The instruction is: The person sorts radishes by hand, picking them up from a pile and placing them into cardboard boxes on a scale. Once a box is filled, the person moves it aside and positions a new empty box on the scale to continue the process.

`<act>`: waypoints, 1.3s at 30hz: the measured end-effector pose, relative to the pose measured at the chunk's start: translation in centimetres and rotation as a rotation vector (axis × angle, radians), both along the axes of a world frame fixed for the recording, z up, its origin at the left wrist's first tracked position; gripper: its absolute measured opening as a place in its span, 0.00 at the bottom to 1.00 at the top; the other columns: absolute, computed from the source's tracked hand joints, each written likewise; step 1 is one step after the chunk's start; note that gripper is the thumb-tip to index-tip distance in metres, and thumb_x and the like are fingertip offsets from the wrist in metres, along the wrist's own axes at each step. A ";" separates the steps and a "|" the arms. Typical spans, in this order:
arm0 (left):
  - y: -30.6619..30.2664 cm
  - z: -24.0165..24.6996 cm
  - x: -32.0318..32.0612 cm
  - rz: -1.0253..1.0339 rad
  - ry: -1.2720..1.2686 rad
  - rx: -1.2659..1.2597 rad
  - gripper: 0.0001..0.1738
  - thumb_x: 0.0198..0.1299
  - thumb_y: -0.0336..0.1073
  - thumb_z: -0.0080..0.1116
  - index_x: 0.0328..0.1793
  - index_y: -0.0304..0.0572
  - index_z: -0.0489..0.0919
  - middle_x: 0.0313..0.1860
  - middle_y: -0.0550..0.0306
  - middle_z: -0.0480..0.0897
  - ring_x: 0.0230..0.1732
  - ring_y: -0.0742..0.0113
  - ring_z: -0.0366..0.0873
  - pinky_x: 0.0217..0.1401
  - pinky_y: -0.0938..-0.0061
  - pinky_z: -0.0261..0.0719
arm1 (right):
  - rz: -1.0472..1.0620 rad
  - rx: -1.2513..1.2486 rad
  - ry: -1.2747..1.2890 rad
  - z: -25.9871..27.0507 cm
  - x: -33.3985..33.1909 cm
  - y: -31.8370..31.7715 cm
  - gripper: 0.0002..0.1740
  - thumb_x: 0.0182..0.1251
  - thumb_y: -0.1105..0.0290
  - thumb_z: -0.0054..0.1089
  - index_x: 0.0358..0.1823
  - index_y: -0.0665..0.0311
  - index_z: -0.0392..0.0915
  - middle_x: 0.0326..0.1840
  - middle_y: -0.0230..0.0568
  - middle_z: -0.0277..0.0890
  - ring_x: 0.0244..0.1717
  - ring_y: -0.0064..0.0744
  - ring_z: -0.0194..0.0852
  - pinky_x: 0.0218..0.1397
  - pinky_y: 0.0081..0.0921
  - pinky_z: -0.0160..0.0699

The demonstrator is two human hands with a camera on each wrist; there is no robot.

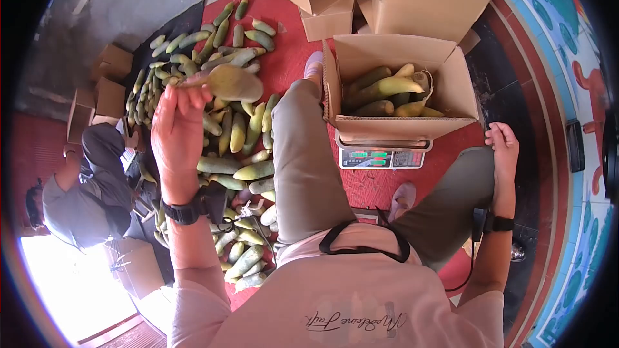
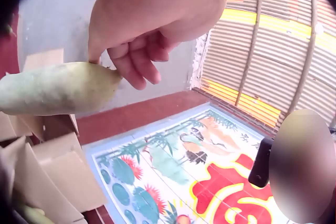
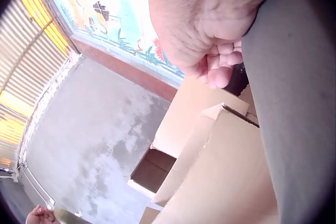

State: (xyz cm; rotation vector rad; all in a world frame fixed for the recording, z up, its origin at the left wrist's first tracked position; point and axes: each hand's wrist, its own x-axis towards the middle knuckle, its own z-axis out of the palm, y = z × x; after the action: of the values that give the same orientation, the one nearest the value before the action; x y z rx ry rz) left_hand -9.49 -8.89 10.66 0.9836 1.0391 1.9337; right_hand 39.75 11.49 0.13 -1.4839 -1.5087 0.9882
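My left hand point(image 1: 177, 135) holds a green-white radish point(image 1: 235, 84) up above the pile. In the left wrist view the thumb and fingers of the left hand point(image 2: 152, 24) pinch the radish point(image 2: 58, 88) by its narrow end, and it lies nearly level. My right hand point(image 1: 505, 148) is beside my right knee with loosely bent fingers and nothing in them; the right wrist view shows this hand point(image 3: 210, 35) near the trouser leg. An open cardboard box point(image 1: 400, 130) with several radishes point(image 1: 387, 87) inside stands on a digital scale point(image 1: 380, 158).
Many radishes point(image 1: 255, 171) lie on the red mat point(image 1: 290, 38) left of my legs. More cardboard boxes point(image 1: 429, 0) stand behind the box on the scale. At the left, another person point(image 1: 90, 187) sits near small boxes point(image 1: 111, 100). A painted tile wall point(image 1: 583, 219) runs along the right.
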 end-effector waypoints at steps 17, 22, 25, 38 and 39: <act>13.2 -3.1 11.5 -0.201 0.312 -0.552 0.20 0.66 0.42 0.41 0.21 0.42 0.69 0.29 0.54 0.81 0.37 0.70 0.73 0.46 0.76 0.67 | 0.004 0.148 0.055 -1.2 4.1 -0.9 0.08 0.65 0.70 0.51 0.37 0.66 0.76 0.26 0.30 0.73 0.26 0.14 0.66 0.31 0.13 0.67; 13.6 -6.1 11.4 -0.389 0.659 -0.761 0.19 0.66 0.43 0.42 0.30 0.40 0.77 0.34 0.55 0.81 0.38 0.72 0.76 0.45 0.78 0.69 | 0.006 0.141 0.072 -0.9 4.1 -1.1 0.08 0.66 0.70 0.51 0.38 0.67 0.76 0.27 0.31 0.73 0.26 0.14 0.66 0.31 0.13 0.67; 13.4 -6.8 11.8 -0.403 0.586 -0.804 0.18 0.66 0.42 0.42 0.41 0.37 0.78 0.39 0.55 0.81 0.43 0.71 0.76 0.48 0.76 0.70 | 0.010 0.136 0.073 -1.2 4.1 -0.9 0.08 0.66 0.69 0.51 0.38 0.67 0.76 0.28 0.31 0.73 0.26 0.15 0.66 0.31 0.13 0.67; 7.4 -5.1 7.6 -0.199 0.440 -0.569 0.16 0.67 0.39 0.42 0.50 0.36 0.75 0.47 0.54 0.79 0.50 0.69 0.75 0.53 0.75 0.70 | 0.021 0.110 -0.014 -1.0 3.5 -0.8 0.08 0.65 0.69 0.51 0.38 0.66 0.76 0.28 0.31 0.73 0.26 0.16 0.67 0.32 0.13 0.67; 6.8 -5.2 7.2 -0.202 0.431 -0.572 0.16 0.67 0.39 0.42 0.50 0.36 0.75 0.47 0.54 0.79 0.50 0.69 0.75 0.53 0.75 0.70 | 0.014 0.115 -0.040 -0.9 3.2 -0.9 0.08 0.65 0.69 0.51 0.38 0.66 0.76 0.28 0.31 0.73 0.26 0.16 0.67 0.32 0.13 0.67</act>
State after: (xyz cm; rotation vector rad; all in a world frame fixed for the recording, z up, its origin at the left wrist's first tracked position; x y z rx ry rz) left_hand -2.31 -2.10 5.41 1.1282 1.5544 1.1729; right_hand 43.00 10.64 -0.73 -1.4211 -1.5787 0.8700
